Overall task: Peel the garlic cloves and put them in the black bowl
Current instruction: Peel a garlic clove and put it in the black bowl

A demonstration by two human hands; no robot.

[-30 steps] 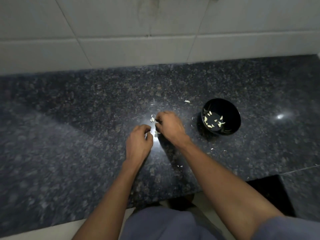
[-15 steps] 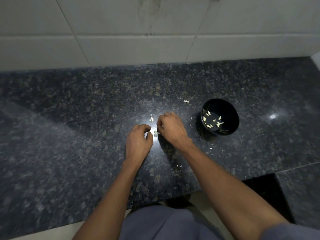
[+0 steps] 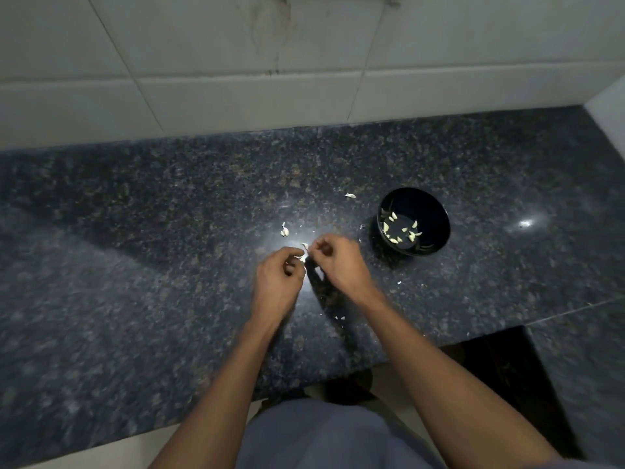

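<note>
Black bowl [image 3: 429, 211], pale cream cloves [image 3: 394, 217] inside; dark speckled granite counter [image 3: 135, 265]; white tiled wall [image 3: 236, 79].

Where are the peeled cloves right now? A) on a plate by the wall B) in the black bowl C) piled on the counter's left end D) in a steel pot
B: pale peeled cloves lie inside the black bowl, which stands on the counter beside the right hand.

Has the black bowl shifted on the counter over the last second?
No. The black bowl sits the same way relative to the stray garlic piece up-left of it; only the camera moved.
</note>
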